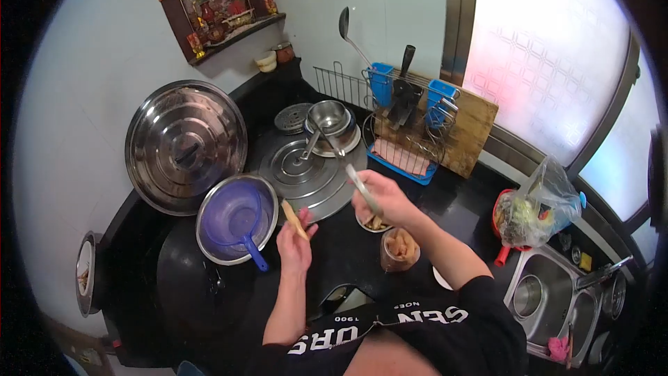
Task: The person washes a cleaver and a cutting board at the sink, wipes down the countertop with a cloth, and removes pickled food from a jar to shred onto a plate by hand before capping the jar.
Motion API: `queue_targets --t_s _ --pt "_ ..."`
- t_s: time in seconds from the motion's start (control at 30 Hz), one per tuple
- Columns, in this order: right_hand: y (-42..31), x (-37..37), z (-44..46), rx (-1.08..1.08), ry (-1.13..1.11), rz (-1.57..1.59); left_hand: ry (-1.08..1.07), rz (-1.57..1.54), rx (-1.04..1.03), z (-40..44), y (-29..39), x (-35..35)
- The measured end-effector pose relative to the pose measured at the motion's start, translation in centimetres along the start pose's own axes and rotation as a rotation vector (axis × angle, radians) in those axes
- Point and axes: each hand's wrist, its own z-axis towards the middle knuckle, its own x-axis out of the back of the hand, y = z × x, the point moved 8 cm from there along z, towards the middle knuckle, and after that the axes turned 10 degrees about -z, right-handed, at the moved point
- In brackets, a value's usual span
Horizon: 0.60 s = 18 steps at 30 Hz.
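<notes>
A long pale piece of food (295,220) lies between the fingers and thumb of my left hand (296,245), near the metal bowl with the purple strainer (240,219). My right hand (383,198) is closed around the handle of a long metal utensil (358,179), whose far end reaches over the pots and is hard to make out. Below my right hand stands a clear container of pale brownish pieces (400,249). A plate with food pieces (374,221) is partly hidden under that hand.
Large lids (299,167) and a small pot (328,118) sit at the back. A wire rack (403,146) holds utensils beside a cutting board (473,122). At right are a plastic bag of vegetables (532,216) and a sink (550,282). Another big lid (184,146) leans left.
</notes>
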Motion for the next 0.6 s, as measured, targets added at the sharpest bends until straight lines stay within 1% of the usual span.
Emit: queue_targets --t_s 0.07,0.1,0.13,0.17,0.2,0.23,0.27,0.33,0.37,0.4,0.43,0.5,0.53,0.6 --pt "-2.2 -4.3 -2.9 -0.195 -0.029 -0.114 -0.052 -0.041 -0.012 0.4 0.5 -1.1" --pt "-1.4 -6.0 -3.4 -0.258 -0.125 -0.117 -0.045 -0.037 -0.001 0.5 0.5 -1.6" --pt "-1.7 -7.0 -3.8 -0.346 -0.026 -0.372 -0.075 -0.149 0.029 0.4 0.4 -2.4" --pt "-1.0 -7.7 -3.9 -0.205 -0.079 -0.387 -0.103 -0.261 0.057 0.2 0.3 -2.8" --pt "0.9 -8.1 -4.1 -0.064 -0.131 -0.402 -0.091 -0.254 0.063 -0.2 0.1 -2.7" --pt "2.4 -8.4 -3.5 0.203 -0.091 -0.309 -0.161 -0.274 0.137 -0.6 -0.5 -3.2" --pt "1.4 -8.6 -4.1 0.199 -0.092 -0.301 -0.232 -0.296 0.209 -1.2 -1.0 -3.7" --pt "1.1 -9.1 -5.5 -0.188 -0.166 0.234 -0.212 -0.307 0.209 -2.4 -1.3 -3.5" --pt "1.3 -8.4 -5.6 -0.149 -0.051 0.144 -0.205 -0.319 0.238 -3.0 -1.6 -3.6" --pt "2.0 -8.3 -5.5 -0.153 -0.057 0.151 -0.198 -0.331 0.265 -3.5 -1.9 -3.8" --pt "3.4 -7.4 -5.3 -0.198 0.0 -0.03 -0.188 -0.326 0.259 -3.9 -2.0 -3.4" --pt "5.8 -6.2 -5.4 -0.275 0.087 -0.374 -0.078 -0.245 0.253 -4.1 -2.6 -1.3" --pt "7.4 -5.9 -5.6 -0.275 0.077 -0.366 -0.071 -0.206 0.241 -4.6 -2.5 -1.2" --pt "6.8 -5.7 -5.9 0.151 0.17 -0.668 -0.009 -0.141 0.245 -5.6 -2.1 -0.7"
